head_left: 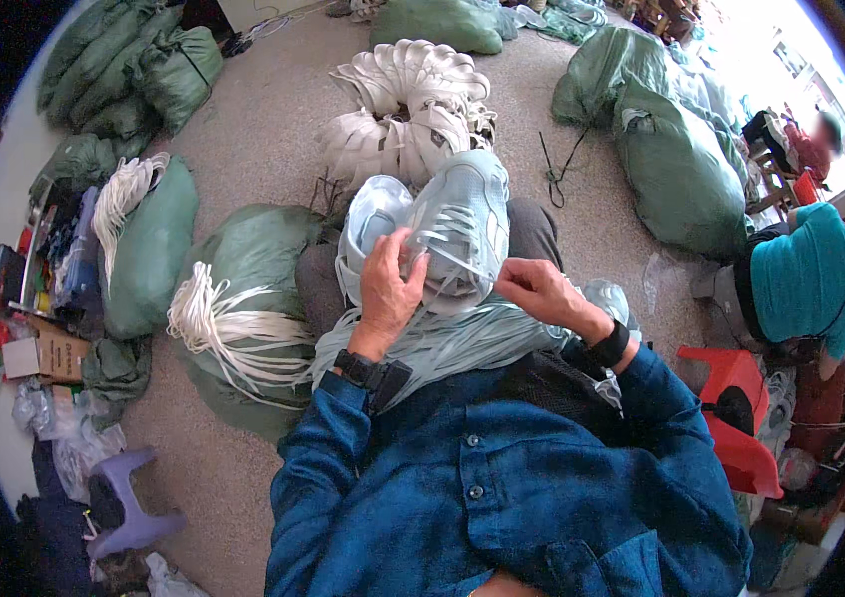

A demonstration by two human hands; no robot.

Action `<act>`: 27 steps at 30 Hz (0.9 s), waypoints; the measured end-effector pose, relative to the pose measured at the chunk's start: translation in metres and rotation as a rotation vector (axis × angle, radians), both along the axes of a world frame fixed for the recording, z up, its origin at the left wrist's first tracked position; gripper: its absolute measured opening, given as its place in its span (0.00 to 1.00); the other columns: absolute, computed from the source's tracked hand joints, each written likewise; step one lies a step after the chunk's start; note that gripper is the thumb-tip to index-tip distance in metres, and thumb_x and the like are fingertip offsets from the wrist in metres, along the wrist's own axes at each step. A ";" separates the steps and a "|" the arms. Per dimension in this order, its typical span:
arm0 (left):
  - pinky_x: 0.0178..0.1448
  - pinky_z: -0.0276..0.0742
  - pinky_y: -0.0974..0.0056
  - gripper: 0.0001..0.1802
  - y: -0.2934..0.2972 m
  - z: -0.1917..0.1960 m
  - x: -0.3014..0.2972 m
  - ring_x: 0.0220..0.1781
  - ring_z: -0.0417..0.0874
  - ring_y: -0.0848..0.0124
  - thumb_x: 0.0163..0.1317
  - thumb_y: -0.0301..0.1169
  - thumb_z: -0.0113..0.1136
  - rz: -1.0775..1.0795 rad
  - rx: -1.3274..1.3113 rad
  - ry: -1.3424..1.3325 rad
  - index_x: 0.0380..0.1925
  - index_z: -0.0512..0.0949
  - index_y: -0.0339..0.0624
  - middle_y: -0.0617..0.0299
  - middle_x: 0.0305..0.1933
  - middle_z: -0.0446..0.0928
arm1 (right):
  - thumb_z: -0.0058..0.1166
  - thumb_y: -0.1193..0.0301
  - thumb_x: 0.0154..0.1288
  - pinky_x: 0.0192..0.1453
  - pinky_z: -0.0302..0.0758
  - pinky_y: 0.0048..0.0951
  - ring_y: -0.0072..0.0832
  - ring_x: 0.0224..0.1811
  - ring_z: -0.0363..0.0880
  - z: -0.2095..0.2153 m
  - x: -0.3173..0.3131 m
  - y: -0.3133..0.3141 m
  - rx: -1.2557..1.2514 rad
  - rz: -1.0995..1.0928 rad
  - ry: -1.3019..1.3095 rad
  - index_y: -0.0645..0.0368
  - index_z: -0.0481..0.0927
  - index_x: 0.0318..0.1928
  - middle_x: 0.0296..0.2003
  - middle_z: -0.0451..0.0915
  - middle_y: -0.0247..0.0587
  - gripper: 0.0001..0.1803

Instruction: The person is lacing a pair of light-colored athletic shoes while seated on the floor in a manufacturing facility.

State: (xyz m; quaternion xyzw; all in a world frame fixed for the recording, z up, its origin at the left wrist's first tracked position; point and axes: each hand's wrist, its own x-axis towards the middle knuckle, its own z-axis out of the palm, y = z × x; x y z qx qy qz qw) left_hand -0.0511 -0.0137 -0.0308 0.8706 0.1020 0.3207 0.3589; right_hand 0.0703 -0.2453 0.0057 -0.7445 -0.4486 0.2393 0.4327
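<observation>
On my lap rests a pale blue-grey sneaker (482, 194), its toe toward me, with light laces crossing its tongue. A second pale shoe (380, 204) stands against its left side. At the left edge of the lacing, my left hand (390, 289) has its thumb and forefinger bent inward, closed on what looks like a lace; its fingertips are partly blurred. My right hand (545, 292) is closed at the sneaker's right side, pinching the shoelace (479, 271) drawn out toward it. A bundle of pale blue-grey laces (442, 343) lies across my lap beneath the shoes.
Beyond my knees sits a ring of off-white shoes (413, 90). White laces (218, 318) drape over a green sack (253, 244) at left. More green sacks (676, 164) lie at right, near a red plastic stool (741, 418) and a seated person in teal (806, 269). A purple stool (129, 502) stands lower left.
</observation>
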 end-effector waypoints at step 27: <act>0.72 0.53 0.42 0.14 -0.051 0.022 0.022 0.54 0.73 0.62 0.50 0.33 0.66 -0.062 0.557 0.174 0.38 0.78 0.48 0.63 0.44 0.73 | 0.51 0.69 0.66 0.34 0.71 0.49 0.59 0.30 0.76 -0.004 -0.034 0.001 0.068 0.309 -0.040 0.64 0.75 0.31 0.25 0.75 0.60 0.11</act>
